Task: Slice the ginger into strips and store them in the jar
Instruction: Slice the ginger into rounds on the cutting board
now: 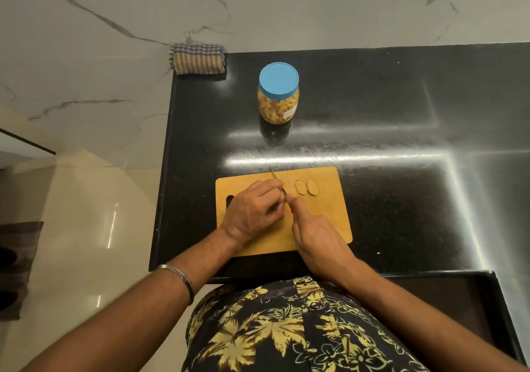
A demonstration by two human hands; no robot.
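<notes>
Ginger slices [305,187] just beside left hand [252,214]

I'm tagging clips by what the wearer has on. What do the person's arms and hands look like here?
Both forearms are bare, no sleeves showing. The left wrist carries a plain silver metal bangle. The left hand and right hand wear no gloves, and no rings are visible. At the waist there is a dark shirt with a yellow leaf print.

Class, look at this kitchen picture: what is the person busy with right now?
A person is cutting ginger on a wooden cutting board on a black counter. The left hand grips a knife, and the right hand steadies the piece being cut. Two ginger slices lie on the board. The jar, farther back, still has its blue lid on.
</notes>
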